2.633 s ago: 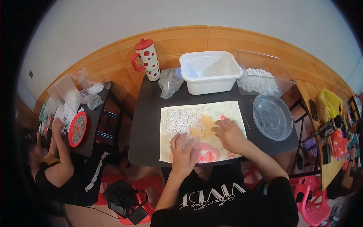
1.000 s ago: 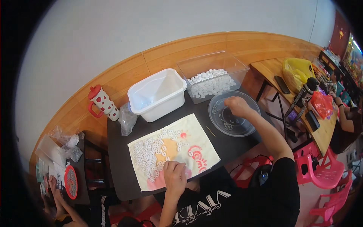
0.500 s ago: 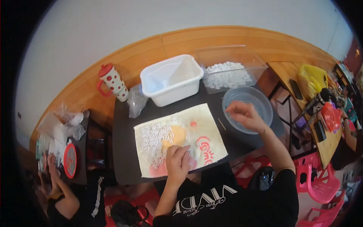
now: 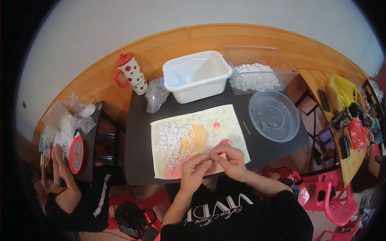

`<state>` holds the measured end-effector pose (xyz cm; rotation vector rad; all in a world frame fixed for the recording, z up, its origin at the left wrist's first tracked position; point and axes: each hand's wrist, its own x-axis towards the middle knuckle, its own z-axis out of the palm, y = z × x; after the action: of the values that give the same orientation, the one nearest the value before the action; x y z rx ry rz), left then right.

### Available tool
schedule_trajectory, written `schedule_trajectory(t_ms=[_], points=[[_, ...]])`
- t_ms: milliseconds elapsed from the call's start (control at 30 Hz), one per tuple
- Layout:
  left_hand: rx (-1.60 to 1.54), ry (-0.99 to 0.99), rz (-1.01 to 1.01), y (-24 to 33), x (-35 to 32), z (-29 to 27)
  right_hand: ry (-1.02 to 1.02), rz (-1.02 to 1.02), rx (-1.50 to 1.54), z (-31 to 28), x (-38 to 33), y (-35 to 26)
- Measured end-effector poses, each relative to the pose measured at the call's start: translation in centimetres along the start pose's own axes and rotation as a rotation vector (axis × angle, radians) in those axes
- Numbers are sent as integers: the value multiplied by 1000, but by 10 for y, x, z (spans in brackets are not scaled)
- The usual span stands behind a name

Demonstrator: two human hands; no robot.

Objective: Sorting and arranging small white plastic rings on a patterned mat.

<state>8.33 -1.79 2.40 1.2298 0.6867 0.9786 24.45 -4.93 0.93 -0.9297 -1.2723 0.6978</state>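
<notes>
My left hand (image 4: 196, 172) and my right hand (image 4: 232, 161) meet fingertip to fingertip above the front of a cream towel (image 4: 236, 136). Both sets of fingers are pinched; whatever lies between them is too small to make out. Many small white ring-like pieces with holes (image 4: 171, 138) are spread over the towel's left half, just beyond my left hand. To the right of the towel stands a round clear plastic tub (image 4: 283, 116) with small greyish bits (image 4: 264, 126) on its bottom. A thin stick (image 4: 246, 127) rests on the dark table between towel and tub.
At the back are a white basin (image 4: 197, 94), a clear bag (image 4: 157, 96), a polka-dot tumbler (image 4: 133, 74) and a clear bin of white pieces (image 4: 255, 78). A co-worker's hands (image 4: 57, 152) are by a red-rimmed tray (image 4: 76, 154) on the left. Pink stools (image 4: 337, 205) stand at right.
My right hand has moved from over the round tub leftward and nearer, to meet my left hand. My left hand has shifted a little to the right. The whole view has turned slightly.
</notes>
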Motion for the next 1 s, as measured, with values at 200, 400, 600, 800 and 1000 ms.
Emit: schedule_trajectory(t_ms=[200, 400, 600, 800, 1000], points=[[-215, -27, -111, -13, 3, -12, -151, -332, -335, -10, 9, -7], [19, -4, 69, -17, -7, -18, -79, -137, -1275, -77, 37, 0], [620, 35, 274, -12, -13, -20, -202, -21, -1630, -75, 36, 10], [742, 61, 429, -15, -20, -25, -247, 46, -1661, -69, 39, 13], [853, 37, 479, -5, -21, -24, -207, 8, -1542, -76, 39, 13]])
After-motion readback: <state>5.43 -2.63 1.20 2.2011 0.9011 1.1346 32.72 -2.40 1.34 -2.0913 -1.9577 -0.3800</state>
